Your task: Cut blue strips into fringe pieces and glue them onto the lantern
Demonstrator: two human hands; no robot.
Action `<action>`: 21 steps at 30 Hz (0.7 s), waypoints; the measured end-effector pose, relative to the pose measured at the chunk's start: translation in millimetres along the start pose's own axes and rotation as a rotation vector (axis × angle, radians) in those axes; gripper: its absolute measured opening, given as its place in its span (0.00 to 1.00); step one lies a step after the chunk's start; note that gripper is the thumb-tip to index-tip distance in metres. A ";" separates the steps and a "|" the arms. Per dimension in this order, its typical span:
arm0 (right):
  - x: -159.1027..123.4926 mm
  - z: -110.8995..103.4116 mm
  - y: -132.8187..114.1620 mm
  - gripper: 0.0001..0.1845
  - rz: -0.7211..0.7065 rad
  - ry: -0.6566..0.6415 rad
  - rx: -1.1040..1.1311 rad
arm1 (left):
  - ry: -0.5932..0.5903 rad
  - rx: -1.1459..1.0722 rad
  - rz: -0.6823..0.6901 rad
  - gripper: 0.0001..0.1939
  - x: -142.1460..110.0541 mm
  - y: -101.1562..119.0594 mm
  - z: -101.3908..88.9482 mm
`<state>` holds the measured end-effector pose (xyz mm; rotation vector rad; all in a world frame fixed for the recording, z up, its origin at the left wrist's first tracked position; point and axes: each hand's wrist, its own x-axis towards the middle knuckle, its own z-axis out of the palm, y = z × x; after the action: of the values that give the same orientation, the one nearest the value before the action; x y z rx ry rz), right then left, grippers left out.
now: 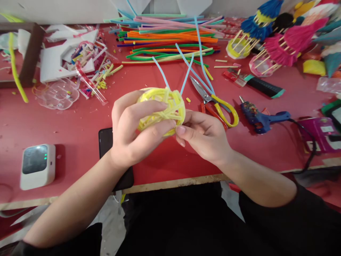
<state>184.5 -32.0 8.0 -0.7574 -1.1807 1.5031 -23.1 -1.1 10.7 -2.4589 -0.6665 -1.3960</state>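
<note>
Holding yellow woven piece (177, 106) just left of scissors (206, 96), with left hand (133, 131) in a wide, curved grip and right hand (207, 138) pinching tightly at its lower rim. Below scissors, open worktop (170, 160) towards near edge (181, 182).

The hands could pass over the bare red strip of counter (165, 160) along its near edge, between the phone (106, 142) and the right forearm (258, 177), or across the open patch between the white device (38, 166) and the clear plastic tray (57, 94). Just beyond the hands, blue stems (188, 73), the scissors (213, 99) and the glue gun (262, 117) obstruct the right side, while heaped pipe cleaners (170, 35) block the far edge.
</note>
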 end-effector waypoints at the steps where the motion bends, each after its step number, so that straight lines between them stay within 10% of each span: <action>1: -0.2 0.6 0.1 0.08 0.011 0.016 -0.007 | -0.007 0.002 -0.002 0.09 -0.4 0.3 0.1; 21: 0.2 -0.4 -0.9 0.06 0.085 0.015 0.143 | -0.034 -0.002 -0.081 0.07 2.8 7.5 -2.7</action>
<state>185.0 -31.8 8.7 -0.7279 -1.0285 1.6314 -20.1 -7.9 14.6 -2.4879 -0.7809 -1.3874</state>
